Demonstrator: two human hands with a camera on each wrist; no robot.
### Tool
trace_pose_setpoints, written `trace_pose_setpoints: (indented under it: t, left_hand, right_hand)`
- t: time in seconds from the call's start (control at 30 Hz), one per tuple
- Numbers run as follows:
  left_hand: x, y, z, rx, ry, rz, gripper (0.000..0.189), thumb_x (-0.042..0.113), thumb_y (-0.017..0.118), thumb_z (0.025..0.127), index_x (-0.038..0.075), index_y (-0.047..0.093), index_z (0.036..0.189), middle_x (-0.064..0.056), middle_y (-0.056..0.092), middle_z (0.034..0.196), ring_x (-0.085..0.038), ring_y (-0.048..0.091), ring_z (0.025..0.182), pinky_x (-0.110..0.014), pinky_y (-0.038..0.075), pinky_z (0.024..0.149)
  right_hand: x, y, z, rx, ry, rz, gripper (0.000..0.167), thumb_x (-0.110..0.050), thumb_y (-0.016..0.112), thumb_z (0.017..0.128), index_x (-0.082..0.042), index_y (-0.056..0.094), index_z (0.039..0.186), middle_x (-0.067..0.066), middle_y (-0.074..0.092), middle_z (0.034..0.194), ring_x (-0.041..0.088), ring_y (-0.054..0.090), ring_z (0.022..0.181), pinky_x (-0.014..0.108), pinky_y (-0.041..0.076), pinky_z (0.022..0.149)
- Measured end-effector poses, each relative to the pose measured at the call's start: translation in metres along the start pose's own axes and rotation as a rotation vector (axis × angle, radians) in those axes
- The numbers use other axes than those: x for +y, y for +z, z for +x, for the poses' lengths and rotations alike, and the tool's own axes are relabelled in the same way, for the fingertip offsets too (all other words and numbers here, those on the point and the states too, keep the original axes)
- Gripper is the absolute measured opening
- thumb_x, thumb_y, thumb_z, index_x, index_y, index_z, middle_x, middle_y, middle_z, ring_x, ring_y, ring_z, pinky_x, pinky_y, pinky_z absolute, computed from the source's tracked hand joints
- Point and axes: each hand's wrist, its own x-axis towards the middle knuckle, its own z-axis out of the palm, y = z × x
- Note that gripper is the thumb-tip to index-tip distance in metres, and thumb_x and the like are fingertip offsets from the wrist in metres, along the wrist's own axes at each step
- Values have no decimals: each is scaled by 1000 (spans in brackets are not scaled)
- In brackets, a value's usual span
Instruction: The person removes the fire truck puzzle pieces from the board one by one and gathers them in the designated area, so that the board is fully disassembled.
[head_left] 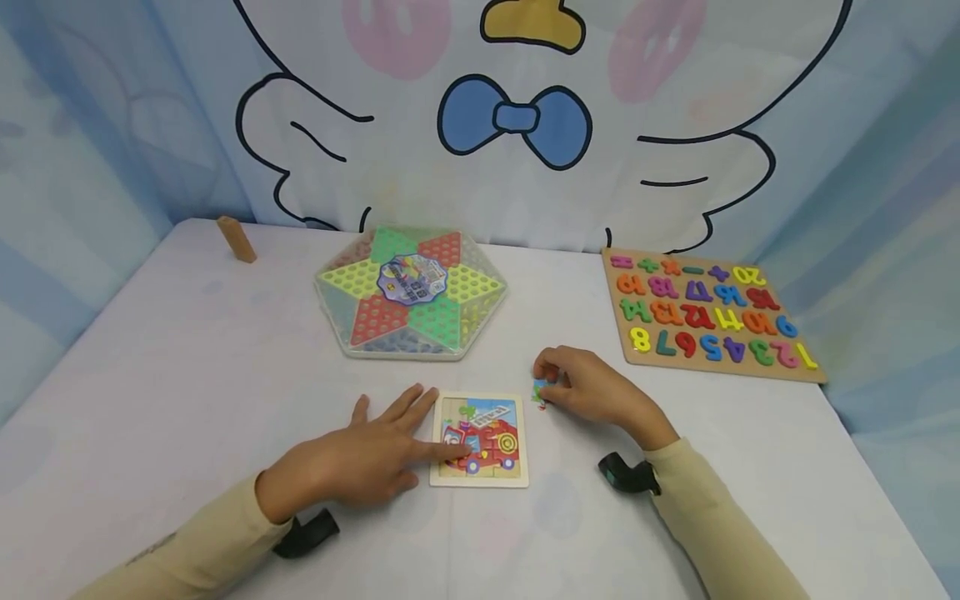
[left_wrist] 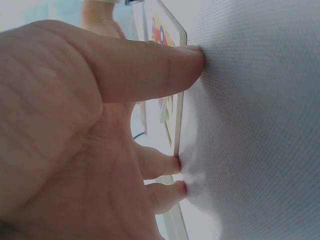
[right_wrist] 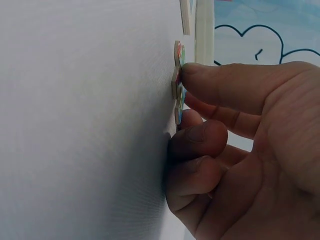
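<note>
Two hands on the worktop (head_left: 187,375) | your left hand (head_left: 360,461): fingers spread, gripping nothing, index finger on the fire-engine jigsaw puzzle (head_left: 495,433), lower centre of the head view | your right hand (head_left: 600,390): fingers curled, thumb touching loose jigsaw pieces (head_left: 537,392) just right of centre; whether pinched, cannot tell

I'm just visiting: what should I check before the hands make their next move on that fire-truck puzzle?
1. Puzzle lying flat on the table: ok.
2. Left hand touching the puzzle with its index finger: ok.
3. Right hand holding thumb against a loose piece: ok.
4. All pieces inside the frame: not ok, at least one is outside.
5. Exact number of loose pieces: cannot tell, fingers partly hide them.
</note>
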Motion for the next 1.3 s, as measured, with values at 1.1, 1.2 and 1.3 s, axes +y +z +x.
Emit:
trace_pose_setpoints:
  t: [1.1,1.2,1.3]
  left_hand:
    - [0,1,0,-4,0,0,63,19,70,98,51,49,148,-12,11,171,-33,0,157,-82,9,107]
    - [-1,0,0,-4,6,-2,62,19,69,98,51,49,148,-12,11,171,-33,0,157,-82,10,107]
    - [-1,0,0,-4,5,-9,62,19,69,98,51,50,147,-12,11,171,-32,0,157,-83,10,106]
  right_hand:
    - [-36,-10,-3,0,-173,11,31,-7,70,96,-7,66,127,10,65,115,13,53,75,28,48,66]
    - [-50,0,6,-102,-207,-38,34,-8,69,96,-10,67,130,9,63,115,12,53,76,27,49,70]
    - [-60,13,17,-185,-230,-109,36,-8,69,95,-14,68,131,5,62,113,13,54,81,28,49,74]
